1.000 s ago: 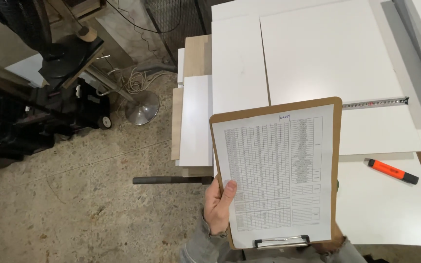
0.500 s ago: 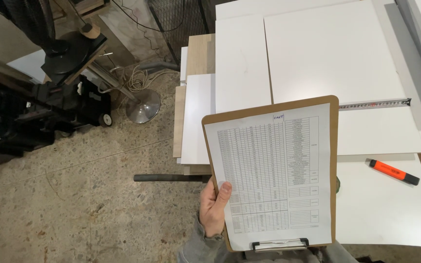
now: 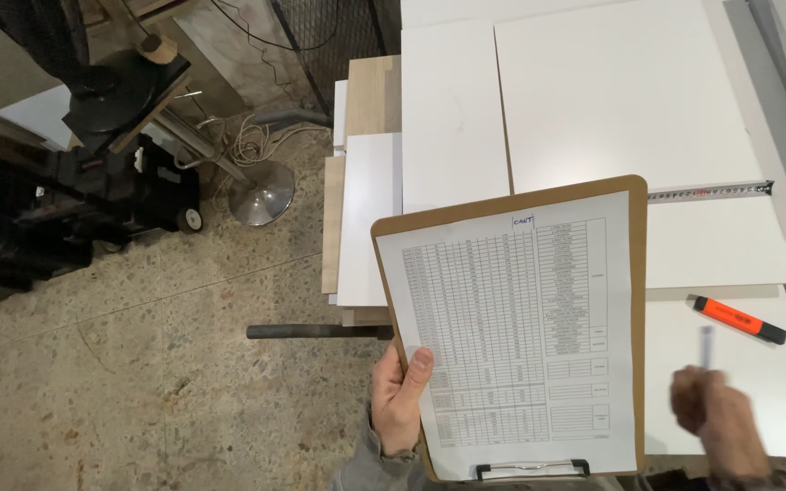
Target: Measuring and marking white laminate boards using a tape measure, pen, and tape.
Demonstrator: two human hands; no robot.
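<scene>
Left hand (image 3: 399, 400) clamped on clipboard (image 3: 511, 327) edge, tilted up to read the paper | right hand (image 3: 719, 423) blurry, wrapped round a pen (image 3: 705, 348), beside it | orange marker (image 3: 739, 320) flat on white counter (image 3: 730, 382).

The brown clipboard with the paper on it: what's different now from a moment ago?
The right hand has come up at the lower right, blurred, holding a thin pen. The left hand still grips the brown wooden clipboard by its left edge. The orange marker and tape measure stayed put on the white boards.
</scene>
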